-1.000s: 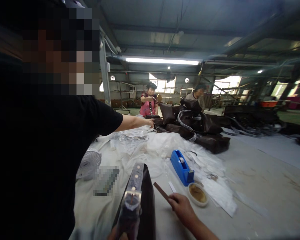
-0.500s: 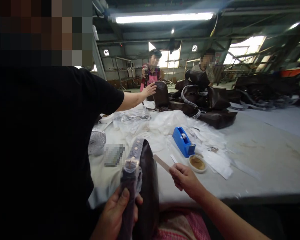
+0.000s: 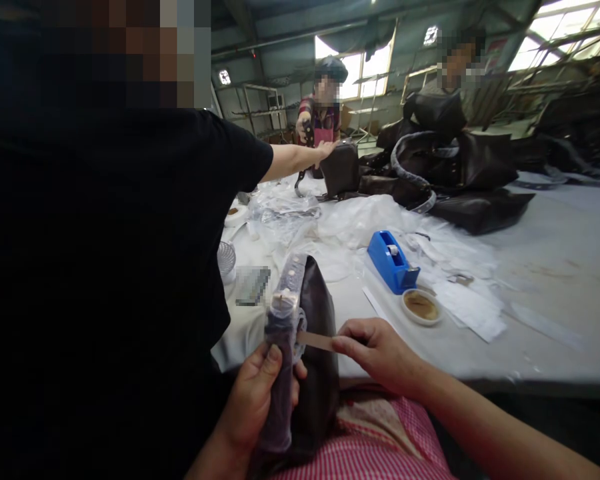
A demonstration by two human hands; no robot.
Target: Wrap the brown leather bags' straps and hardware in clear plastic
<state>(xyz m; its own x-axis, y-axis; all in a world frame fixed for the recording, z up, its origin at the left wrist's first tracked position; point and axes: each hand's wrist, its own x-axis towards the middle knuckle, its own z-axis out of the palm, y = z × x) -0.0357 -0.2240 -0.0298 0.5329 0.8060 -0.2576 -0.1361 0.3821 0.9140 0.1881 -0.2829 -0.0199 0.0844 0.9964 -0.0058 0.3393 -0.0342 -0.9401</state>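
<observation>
My left hand (image 3: pixel 260 383) is closed around a plastic-wrapped strap (image 3: pixel 283 353) with a buckle near its upper end. The strap lies along a dark brown leather bag (image 3: pixel 320 373) that stands on edge at my lap. Between the thumb and fingers of my right hand (image 3: pixel 375 350) is a thin, flat, tan strip (image 3: pixel 317 341), pinched at one end. Its other end reaches the crumpled plastic at the strap's side; whether it goes under the wrap I cannot tell. Beyond that hand, a shallow white dish (image 3: pixel 423 307) of brown stuff sits beside a blue tape dispenser (image 3: pixel 393 262).
A co-worker in a black shirt (image 3: pixel 130 267) fills the left side, one arm stretched over the table toward a bag (image 3: pixel 341 167). Dark bags (image 3: pixel 480 210) are piled at the back. Clear plastic (image 3: pixel 365 220) covers mid-table. A small fan (image 3: pixel 227 260) stands left. Two people are across the table.
My right hand has brought the strip leftward to the strap. The view has shifted, so the table things sit higher and further right. My left hand keeps its hold.
</observation>
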